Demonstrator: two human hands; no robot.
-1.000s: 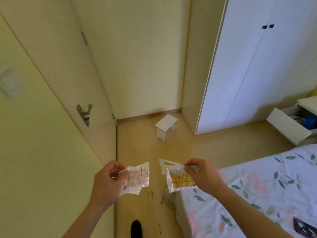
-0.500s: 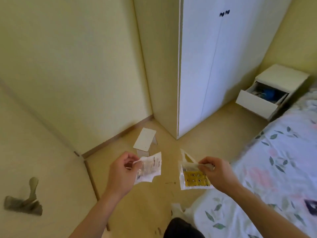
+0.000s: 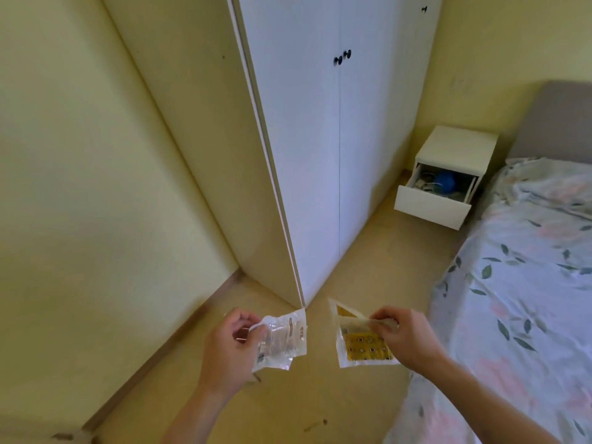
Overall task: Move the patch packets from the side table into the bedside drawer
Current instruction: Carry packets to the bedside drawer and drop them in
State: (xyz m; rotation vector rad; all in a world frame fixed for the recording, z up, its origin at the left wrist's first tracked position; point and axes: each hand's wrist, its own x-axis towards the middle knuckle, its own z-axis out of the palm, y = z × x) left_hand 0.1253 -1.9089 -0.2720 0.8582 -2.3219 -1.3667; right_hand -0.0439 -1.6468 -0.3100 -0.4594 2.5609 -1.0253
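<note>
We pinch a clear crinkled patch packet [image 3: 282,341] in our left hand [image 3: 229,350] and a yellow-printed patch packet [image 3: 363,342] in our right hand [image 3: 405,336], above the floor, well apart from the open bedside drawer [image 3: 432,205].

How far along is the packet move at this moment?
Done: packets are picked up and the white bedside drawer already stands open. In hand: the left hand pinches a crinkled clear plastic packet; the right hand pinches a white packet with a yellow patch sheet. Left: cross the floor to the drawer and drop both in.
</note>
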